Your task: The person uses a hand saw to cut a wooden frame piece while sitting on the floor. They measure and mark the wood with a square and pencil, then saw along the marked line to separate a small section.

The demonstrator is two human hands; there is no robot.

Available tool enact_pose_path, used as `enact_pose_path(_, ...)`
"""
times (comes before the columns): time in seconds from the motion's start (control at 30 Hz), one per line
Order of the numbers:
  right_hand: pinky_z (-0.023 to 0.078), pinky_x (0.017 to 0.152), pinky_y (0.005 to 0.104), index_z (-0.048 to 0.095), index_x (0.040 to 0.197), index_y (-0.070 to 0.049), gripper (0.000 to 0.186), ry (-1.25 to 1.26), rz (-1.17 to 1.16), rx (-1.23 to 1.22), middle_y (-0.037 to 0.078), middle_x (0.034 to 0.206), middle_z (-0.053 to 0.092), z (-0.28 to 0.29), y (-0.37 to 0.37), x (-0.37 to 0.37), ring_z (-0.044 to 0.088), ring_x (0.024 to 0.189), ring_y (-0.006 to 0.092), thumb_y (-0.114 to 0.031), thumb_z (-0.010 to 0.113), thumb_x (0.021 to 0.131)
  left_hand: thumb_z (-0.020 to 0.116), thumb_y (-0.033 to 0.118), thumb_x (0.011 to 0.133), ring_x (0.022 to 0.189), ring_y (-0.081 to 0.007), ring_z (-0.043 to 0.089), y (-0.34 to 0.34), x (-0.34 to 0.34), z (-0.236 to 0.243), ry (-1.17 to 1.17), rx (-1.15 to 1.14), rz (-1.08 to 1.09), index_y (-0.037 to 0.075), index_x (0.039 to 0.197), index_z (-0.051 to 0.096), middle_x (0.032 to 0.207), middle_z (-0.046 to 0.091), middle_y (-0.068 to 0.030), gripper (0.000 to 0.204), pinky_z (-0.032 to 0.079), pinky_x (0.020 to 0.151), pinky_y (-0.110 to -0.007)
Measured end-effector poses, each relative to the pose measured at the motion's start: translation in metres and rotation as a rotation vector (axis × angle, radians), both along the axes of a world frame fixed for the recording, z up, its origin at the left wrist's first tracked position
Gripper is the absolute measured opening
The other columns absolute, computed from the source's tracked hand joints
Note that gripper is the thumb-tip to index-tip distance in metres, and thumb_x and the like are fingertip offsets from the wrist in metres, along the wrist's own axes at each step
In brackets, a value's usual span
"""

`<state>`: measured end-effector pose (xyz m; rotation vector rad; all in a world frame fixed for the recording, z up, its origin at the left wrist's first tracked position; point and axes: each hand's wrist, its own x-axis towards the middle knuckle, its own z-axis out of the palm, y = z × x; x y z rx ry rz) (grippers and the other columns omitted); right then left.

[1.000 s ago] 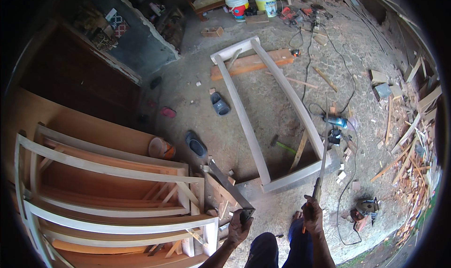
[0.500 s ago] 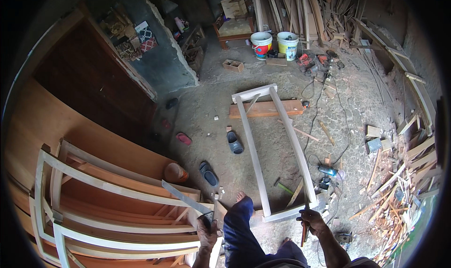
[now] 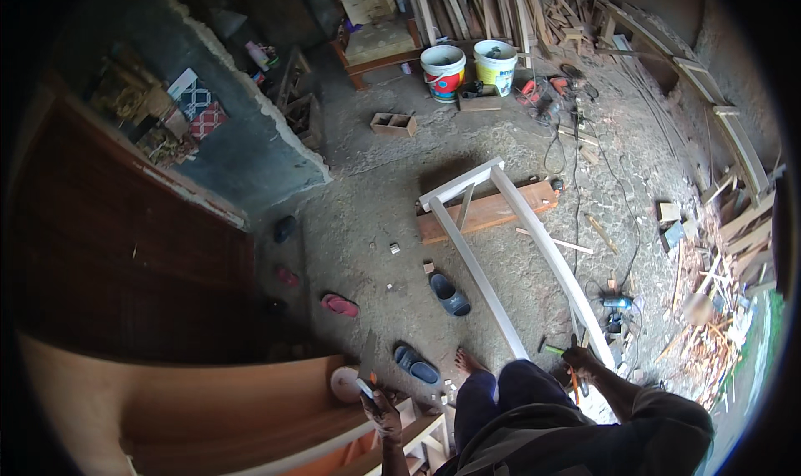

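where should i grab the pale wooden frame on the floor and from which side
Probably its left long rail and right long rail, gripping each around mid-length and coming down from above: both look slim enough to wrap, and the wide opening between them leaves room on the inner sides.

1. The head fisheye looks steeply down past the person's dark shirt.
2. It faces forward across the floor to a red-and-white bucket near its far edge.
3. The left hand and right hand are near, the bucket far.
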<state>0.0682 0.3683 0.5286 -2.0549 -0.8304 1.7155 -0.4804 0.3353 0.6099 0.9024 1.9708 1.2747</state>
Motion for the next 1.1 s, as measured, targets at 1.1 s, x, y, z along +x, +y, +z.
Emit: enact_pose_path(1.1, 0.052, 0.089, 0.0522, 0.069, 0.115, -0.017, 0.034, -0.449, -1.194, -0.315, 0.021, 0.113, 0.071, -0.013, 0.643, -0.494, 0.066, 0.11, 0.0433, -0.044, 0.058, 0.098, 0.055, 0.042, 0.106, 0.067, -0.0185, 0.06, 1.169, -0.158, -0.002, -0.128, -0.446, -0.808, 0.0, 0.124, 0.057, 0.089, 0.063, -0.0086, 0.046, 0.053, 0.058, -0.034)
